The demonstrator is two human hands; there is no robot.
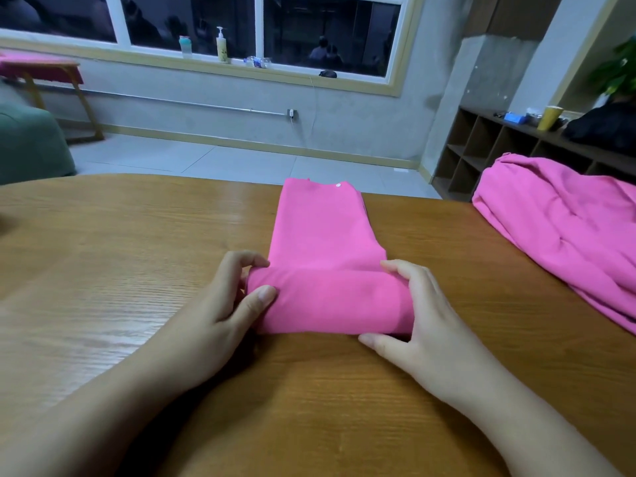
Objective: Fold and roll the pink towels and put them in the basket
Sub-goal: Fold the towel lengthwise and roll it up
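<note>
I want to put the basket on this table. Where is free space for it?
Bare wood lies left of the left hand, out to the table edge. A narrower strip runs between the half-rolled towel and the pink heap. The centre and right edge are crowded.

Folded, partly rolled cloth towel point(323, 235): plain bright pink, no pattern, one small white round tag at far edge. Heaped loose cloth towels point(557, 215): same plain pink. Wooden tabletop point(120, 242): light brown, fine streaked grain. Paper cup point(549, 117) on shelf: yellow. Upholstered seat point(31, 146): dull green.
</note>
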